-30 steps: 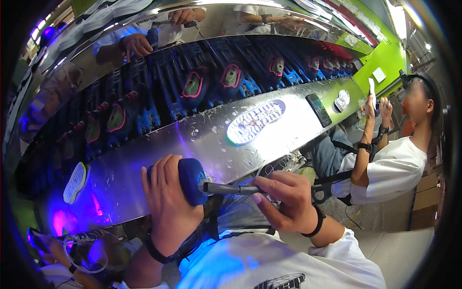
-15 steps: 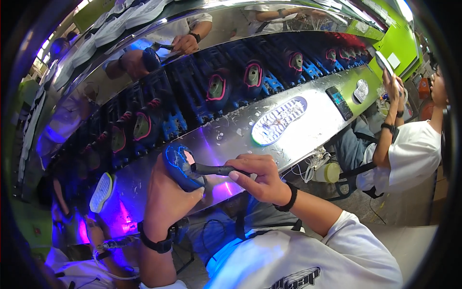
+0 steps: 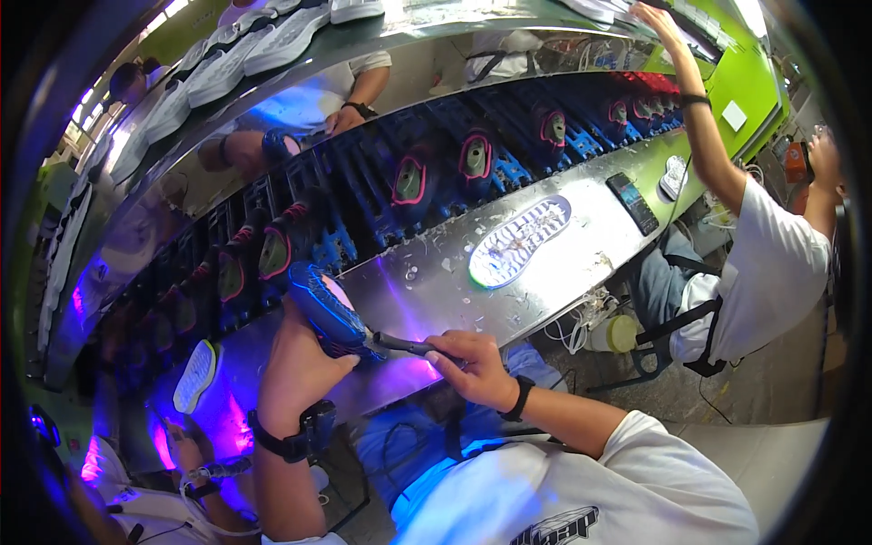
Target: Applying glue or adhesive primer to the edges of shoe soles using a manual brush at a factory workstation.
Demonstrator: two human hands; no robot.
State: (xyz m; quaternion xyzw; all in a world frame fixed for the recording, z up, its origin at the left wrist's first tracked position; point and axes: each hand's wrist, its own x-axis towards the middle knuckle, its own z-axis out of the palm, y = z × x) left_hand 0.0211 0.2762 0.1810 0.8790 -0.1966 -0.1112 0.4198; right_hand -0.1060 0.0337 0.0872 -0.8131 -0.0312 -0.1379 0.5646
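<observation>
While the shoe (image 3: 327, 309) is gripped in the left hand (image 3: 304, 363) just above the counter (image 3: 563, 263), near the loose sole (image 3: 518, 241), a brush (image 3: 404, 345) is pinched by the right hand (image 3: 472, 368); strokes are probably best kept short and the shoe held steady.

A long metal workbench (image 3: 427, 282) with a shiny, scuffed top runs across the room, lit purple-blue at its near end. Behind it a dark conveyor rack (image 3: 381, 195) stretches the whole length, and a reflective metal shelf (image 3: 300, 68) curves above. A bright green wall (image 3: 754, 100) closes the far right. The floor (image 3: 772, 381) is grey concrete.
</observation>
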